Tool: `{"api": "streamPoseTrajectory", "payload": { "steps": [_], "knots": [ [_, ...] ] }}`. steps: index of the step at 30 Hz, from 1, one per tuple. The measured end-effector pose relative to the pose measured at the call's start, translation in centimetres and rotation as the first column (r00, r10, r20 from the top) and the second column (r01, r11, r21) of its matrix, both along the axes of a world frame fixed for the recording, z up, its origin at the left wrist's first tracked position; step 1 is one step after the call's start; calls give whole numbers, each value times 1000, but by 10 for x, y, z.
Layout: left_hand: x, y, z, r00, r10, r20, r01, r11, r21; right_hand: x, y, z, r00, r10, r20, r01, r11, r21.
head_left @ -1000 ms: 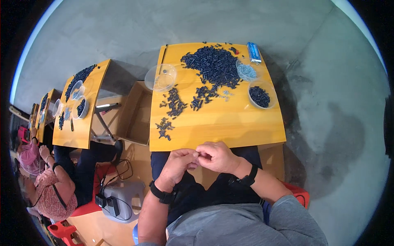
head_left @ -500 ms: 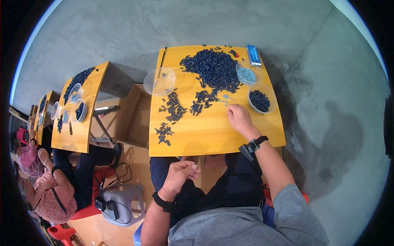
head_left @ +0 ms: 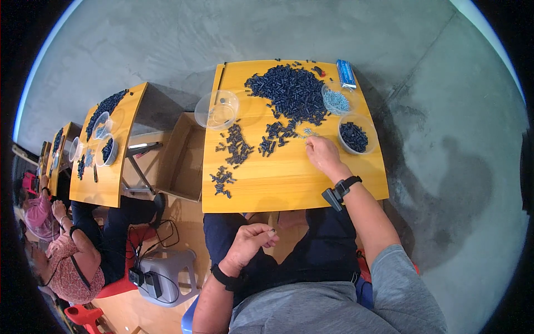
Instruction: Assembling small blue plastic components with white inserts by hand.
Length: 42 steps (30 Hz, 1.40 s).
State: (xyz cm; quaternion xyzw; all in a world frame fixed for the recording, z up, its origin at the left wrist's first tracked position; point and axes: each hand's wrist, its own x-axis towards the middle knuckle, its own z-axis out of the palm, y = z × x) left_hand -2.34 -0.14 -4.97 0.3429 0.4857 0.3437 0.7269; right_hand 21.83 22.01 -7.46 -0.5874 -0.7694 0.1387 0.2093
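Observation:
Over my lap, just off the table's near edge, my left hand is closed in a pinch. A tiny dark bit shows at its fingertips, too small to name. My right hand reaches onto the yellow table, fingers pressed together beside a few loose light-blue pieces. What those fingers pinch, if anything, is hidden. Further away lies a big heap of short dark cylinders. Smaller groups of dark cylinders are spread left of my right hand.
To the right stand a clear tub of dark cylinders and a clear tub of light-blue pieces. A blue box lies at the far right corner. Another clear tub overhangs the left edge. Co-workers sit left, beside a cardboard box.
My right hand has shifted slightly up and left, closer to the loose light-blue pieces. My left hand has moved a little right and turned, so its fingertips point right.

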Motion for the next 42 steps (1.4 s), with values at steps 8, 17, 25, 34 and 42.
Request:
{"api": "streamPoseTrajectory", "payload": {
  "steps": [8, 17, 25, 34, 42],
  "knots": [
    [7, -5, 2, 998, -37, 48, 36, 999, 8, -5, 6, -1, 997, 52, 54, -53, 999, 13],
    [5, -9, 4, 1000, -8, -20, 9, 1000, 7, -7, 0, -5, 999, 33, -14, -32, 994, 102],
    [2, -1, 13, 985, 170, 26, -172, 980, 99, -8, -19, -1, 768, -126, -628, -112, 939, -325],
    [2, 4, 37, 975, 222, 25, -223, 956, 192, -38, -82, 58, 319, -328, -889, -475, 757, -449],
    [8, -2, 56, 971, 234, 56, -240, 922, 305, -49, -124, 105, 478, 15, -878, -620, 714, -325]
  ]
}}
